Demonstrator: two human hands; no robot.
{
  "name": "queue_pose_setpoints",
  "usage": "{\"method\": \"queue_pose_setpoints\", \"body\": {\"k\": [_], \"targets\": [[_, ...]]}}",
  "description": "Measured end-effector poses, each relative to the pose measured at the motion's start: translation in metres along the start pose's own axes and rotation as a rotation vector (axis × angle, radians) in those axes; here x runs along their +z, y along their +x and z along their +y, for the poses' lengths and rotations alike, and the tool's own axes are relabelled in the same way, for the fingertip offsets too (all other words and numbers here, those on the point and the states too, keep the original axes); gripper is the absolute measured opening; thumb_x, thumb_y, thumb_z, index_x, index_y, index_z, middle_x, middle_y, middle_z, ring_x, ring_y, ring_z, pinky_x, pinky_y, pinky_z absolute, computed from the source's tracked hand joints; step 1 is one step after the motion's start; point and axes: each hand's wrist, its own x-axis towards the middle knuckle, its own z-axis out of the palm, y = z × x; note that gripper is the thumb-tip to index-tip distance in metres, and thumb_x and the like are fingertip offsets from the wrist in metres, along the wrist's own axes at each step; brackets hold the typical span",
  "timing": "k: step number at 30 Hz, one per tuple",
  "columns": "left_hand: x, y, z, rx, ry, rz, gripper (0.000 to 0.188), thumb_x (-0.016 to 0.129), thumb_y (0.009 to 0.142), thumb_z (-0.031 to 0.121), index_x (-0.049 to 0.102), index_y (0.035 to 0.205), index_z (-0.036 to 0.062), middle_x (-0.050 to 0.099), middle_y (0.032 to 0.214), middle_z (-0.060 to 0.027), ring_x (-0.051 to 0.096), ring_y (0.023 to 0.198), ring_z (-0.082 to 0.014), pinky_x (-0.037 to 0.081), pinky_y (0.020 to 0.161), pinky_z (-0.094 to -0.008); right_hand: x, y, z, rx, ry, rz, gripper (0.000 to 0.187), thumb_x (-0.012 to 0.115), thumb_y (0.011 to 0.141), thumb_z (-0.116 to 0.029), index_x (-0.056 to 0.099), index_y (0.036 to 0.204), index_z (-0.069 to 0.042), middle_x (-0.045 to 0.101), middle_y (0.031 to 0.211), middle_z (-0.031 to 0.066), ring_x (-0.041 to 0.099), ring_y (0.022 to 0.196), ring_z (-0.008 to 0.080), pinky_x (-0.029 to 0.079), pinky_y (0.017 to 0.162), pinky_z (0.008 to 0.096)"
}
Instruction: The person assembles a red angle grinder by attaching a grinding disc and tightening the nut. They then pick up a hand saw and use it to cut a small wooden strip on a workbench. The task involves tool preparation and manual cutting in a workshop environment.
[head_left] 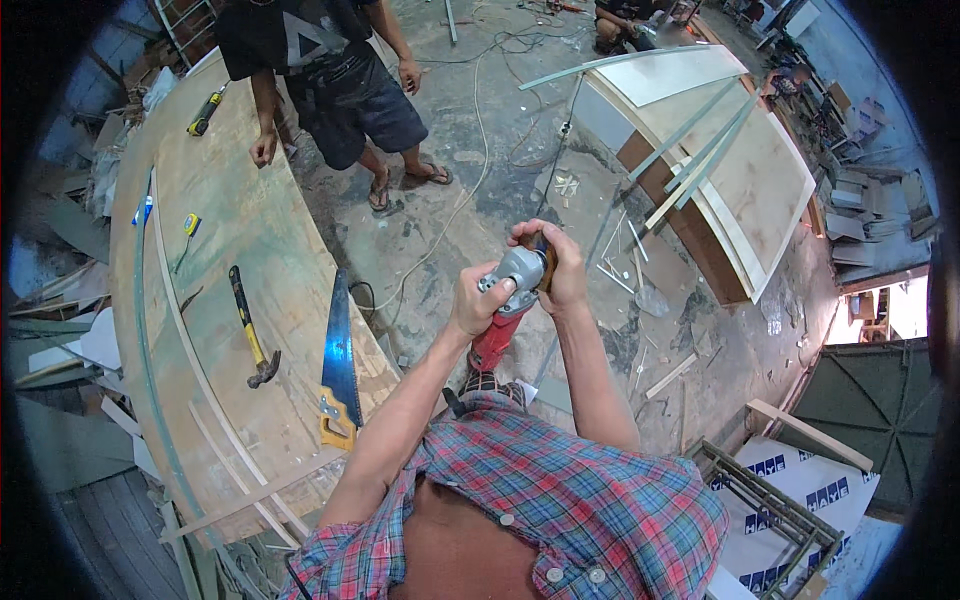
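Note:
In front of my chest I hold an angle grinder (pixel 492 343) with a red body and grey gear head, its body pointing down towards me. My left hand (pixel 474 303) is closed around the gear head, thumb on top. My right hand (pixel 563 262) curls its fingers over the dark brownish disc (pixel 546 262) at the head's right side. Whether the disc is fixed on cannot be made out. To the left, a hand saw (pixel 341 345) with a yellow handle and a claw hammer (pixel 248 325) lie on a plywood table (pixel 290 260).
A cordless drill (pixel 207 110), a tape measure (pixel 190 226) and long thin strips lie on the table. Beyond it stands a person (pixel 325 75) in shorts. At the right is a second table (pixel 640 110) with metal strips; cables (pixel 484 150) and offcuts litter the floor.

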Motion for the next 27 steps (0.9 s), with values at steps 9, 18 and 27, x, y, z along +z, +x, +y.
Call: {"method": "queue_pose_setpoints", "body": {"k": [9, 18, 27], "targets": [[0.006, -0.006, -0.005, -0.045, 0.022, -0.045, 0.053, 0.064, 0.085, 0.049, 0.069, 0.092, -0.0041, 0.066, 0.078, -0.0041, 0.058, 0.073, -0.0103, 0.046, 0.063, -0.0297, -0.011, -0.009, -0.005, 0.075, -0.052, 0.05, 0.032, 0.048, 0.099, -0.022, 0.066, 0.101, 0.004, 0.069, 0.099, 0.0142, 0.065, 0.089, 0.0218, 0.051, 0.085, 0.0343], [-0.028, -0.015, -0.023, -0.139, -0.266, -0.164, 0.079, 0.061, 0.075, 0.063, 0.068, 0.111, -0.0062, 0.071, 0.094, -0.0092, 0.066, 0.082, -0.0145, 0.053, 0.075, -0.0298, 0.01, -0.042, -0.012, 0.02, 0.058, -0.217, 0.059, 0.036, 0.107, -0.041, 0.045, 0.142, 0.005, 0.051, 0.145, 0.019, 0.048, 0.135, 0.0279, 0.037, 0.111, 0.0387], [-0.04, -0.016, -0.014, -0.207, -0.534, -0.193, 0.089, 0.07, 0.069, 0.064, 0.055, 0.124, -0.0049, 0.069, 0.093, -0.0191, 0.07, 0.076, -0.0273, 0.059, 0.068, -0.0377, 0.02, -0.034, -0.01, -0.02, -0.124, -0.38, 0.068, 0.037, 0.104, -0.046, 0.038, 0.148, 0.006, 0.044, 0.151, 0.0203, 0.041, 0.141, 0.0294, 0.031, 0.115, 0.0413]]}}
